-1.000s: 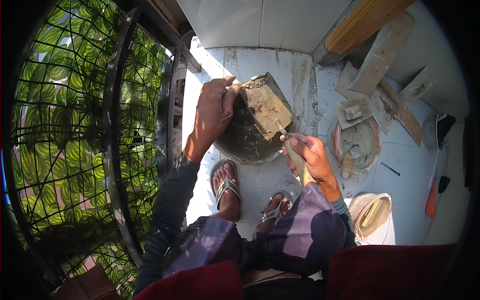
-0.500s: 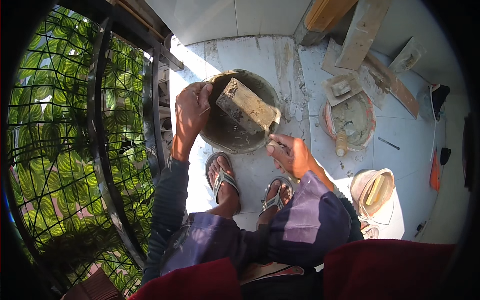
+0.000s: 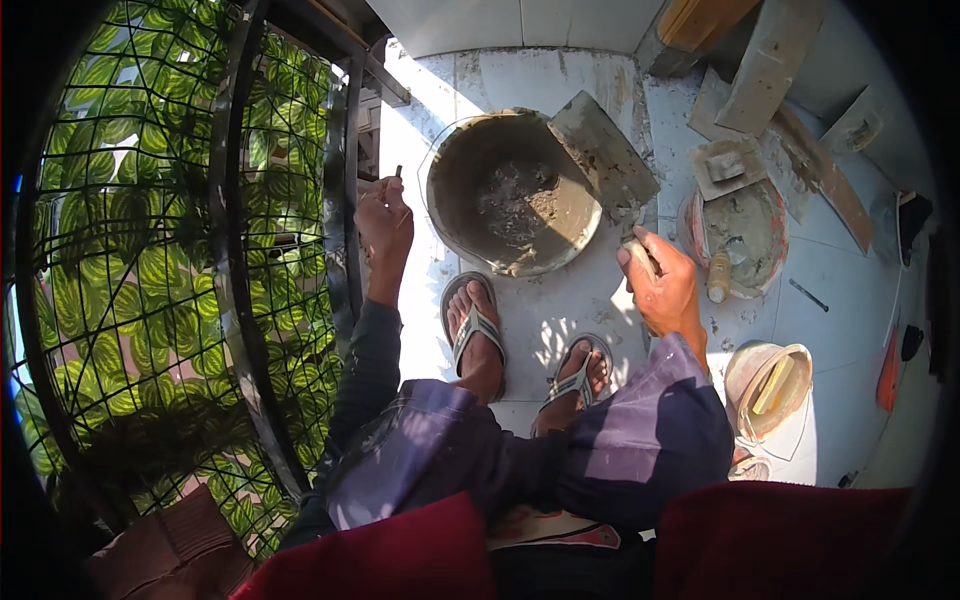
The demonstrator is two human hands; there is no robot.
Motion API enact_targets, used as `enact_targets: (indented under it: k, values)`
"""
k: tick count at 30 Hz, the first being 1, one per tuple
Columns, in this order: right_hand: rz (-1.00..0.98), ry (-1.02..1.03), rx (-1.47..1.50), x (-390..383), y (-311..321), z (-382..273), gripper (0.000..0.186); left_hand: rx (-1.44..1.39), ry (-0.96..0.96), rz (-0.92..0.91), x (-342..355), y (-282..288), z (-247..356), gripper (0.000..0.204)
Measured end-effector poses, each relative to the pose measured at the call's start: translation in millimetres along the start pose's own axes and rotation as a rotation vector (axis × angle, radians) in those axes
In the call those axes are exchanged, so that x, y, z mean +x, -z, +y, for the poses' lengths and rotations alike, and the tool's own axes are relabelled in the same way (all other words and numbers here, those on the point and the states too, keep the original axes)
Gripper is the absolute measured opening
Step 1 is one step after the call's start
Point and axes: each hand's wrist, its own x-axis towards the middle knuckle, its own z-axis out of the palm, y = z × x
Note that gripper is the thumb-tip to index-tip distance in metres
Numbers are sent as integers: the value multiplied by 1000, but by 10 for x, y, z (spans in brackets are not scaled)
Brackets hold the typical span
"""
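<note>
A round bucket (image 3: pixel 450 215) stands before my feet with grey mortar (image 3: pixel 520 205) at its bottom. My right hand (image 3: pixel 662 285) is closed around the wooden handle of a trowel (image 3: pixel 605 148). The trowel's broad rectangular, mortar-smeared blade overlaps the bucket's right rim; whether it touches cannot be told. My left hand (image 3: pixel 385 232) is raised left of the bucket, apart from its rim, fingers pinched. A small dark-tipped stub (image 3: pixel 399 172) sticks up from those fingers; its kind is too small to make out.
A black metal grille (image 3: pixel 235 220) with leafy mesh runs along my left. To the right stand a reddish mortar bucket (image 3: pixel 693 222) with a wooden-handled tool (image 3: pixel 718 278), a float (image 3: pixel 727 167), planks (image 3: pixel 770 70), a long bolt (image 3: pixel 808 295) and a tilted pail (image 3: pixel 748 395).
My left hand has let go of the bucket's rim and moved off to the left. My right hand has swung the trowel from over the bucket's middle to its right side.
</note>
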Motion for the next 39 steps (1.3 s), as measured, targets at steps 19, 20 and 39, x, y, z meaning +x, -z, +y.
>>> enact_targets:
  k: [19,20,39]
  values:
    - [90,-378,414,-59,-84,357,28,-890,643,-370,-861,-154,17,58]
    - [95,-374,418,-43,-108,372,28,-930,674,-422,-811,-131,130,51]
    - [-283,-654,940,1137,-1614,716,19,-559,534,-329,-805,1563,740,42]
